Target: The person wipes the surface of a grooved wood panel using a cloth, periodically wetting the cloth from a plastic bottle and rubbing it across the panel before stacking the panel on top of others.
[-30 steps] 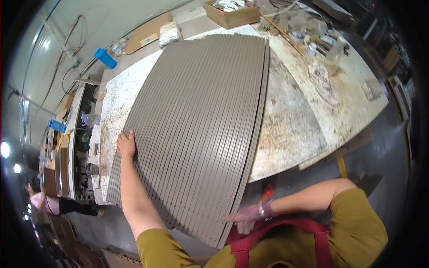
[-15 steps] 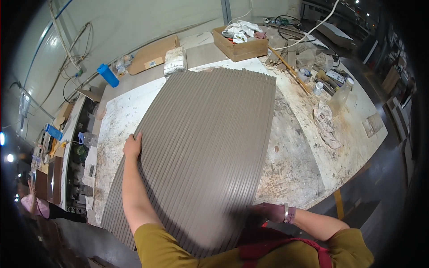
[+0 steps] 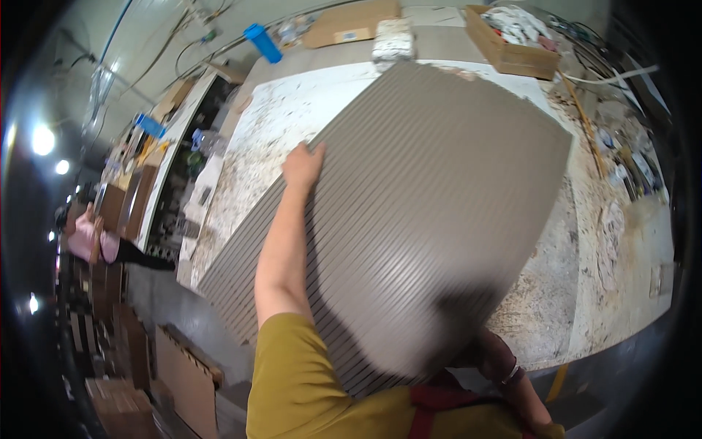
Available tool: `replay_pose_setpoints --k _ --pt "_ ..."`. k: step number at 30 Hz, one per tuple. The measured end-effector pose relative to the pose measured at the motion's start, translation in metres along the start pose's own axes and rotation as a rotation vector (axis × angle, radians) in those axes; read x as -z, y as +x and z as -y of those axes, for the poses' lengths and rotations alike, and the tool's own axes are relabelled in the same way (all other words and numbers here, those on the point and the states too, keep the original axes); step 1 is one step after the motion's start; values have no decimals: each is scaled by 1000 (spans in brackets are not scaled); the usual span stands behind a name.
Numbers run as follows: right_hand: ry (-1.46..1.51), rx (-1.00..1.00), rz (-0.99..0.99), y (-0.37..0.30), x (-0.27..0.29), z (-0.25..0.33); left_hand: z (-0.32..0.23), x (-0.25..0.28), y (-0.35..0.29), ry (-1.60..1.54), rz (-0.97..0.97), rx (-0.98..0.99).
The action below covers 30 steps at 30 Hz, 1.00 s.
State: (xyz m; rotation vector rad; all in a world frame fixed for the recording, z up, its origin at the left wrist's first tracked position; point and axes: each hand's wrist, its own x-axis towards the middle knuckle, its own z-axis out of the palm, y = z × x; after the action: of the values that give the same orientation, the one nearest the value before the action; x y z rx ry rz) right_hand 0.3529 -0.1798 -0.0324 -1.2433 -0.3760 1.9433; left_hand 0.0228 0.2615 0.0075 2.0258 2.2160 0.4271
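Observation:
A large grey-brown ribbed panel (image 3: pixel 439 190) lies slanted across the worktable and reaches past its near edge toward my body. My bare left hand (image 3: pixel 302 167) grips the panel's left long edge, with its thumb on the ribbed face. My right hand (image 3: pixel 488 354), in a dark maroon glove, is at the panel's near right edge. Its fingers are in shadow and partly hidden by the panel. A dark shadow falls on the ribs above it.
The stained white worktable (image 3: pixel 285 110) carries a cardboard box of rags (image 3: pixel 512 47), a wrapped white bundle (image 3: pixel 393 42), a blue bottle (image 3: pixel 263 44) and a crumpled cloth (image 3: pixel 610 241). A co-worker (image 3: pixel 95 234) stands far left, near brown panels. Cardboard sheets (image 3: pixel 186 380) stand at lower left.
My view has swung left, so the table appears shifted right. The panel has turned clockwise, with my left hand still on its left edge and my right hand at its near right edge.

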Motion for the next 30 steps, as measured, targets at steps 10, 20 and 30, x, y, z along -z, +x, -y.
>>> replay_pose_setpoints --k 10,20,30 --pt "-158 13 53 -26 -2 10 -61 -9 5 13 129 -132" --pt "-56 75 -69 10 -68 21 -127 -45 79 -51 104 -495" --pt "-201 128 -117 103 -118 18 -200 -116 182 -128 24 -775"
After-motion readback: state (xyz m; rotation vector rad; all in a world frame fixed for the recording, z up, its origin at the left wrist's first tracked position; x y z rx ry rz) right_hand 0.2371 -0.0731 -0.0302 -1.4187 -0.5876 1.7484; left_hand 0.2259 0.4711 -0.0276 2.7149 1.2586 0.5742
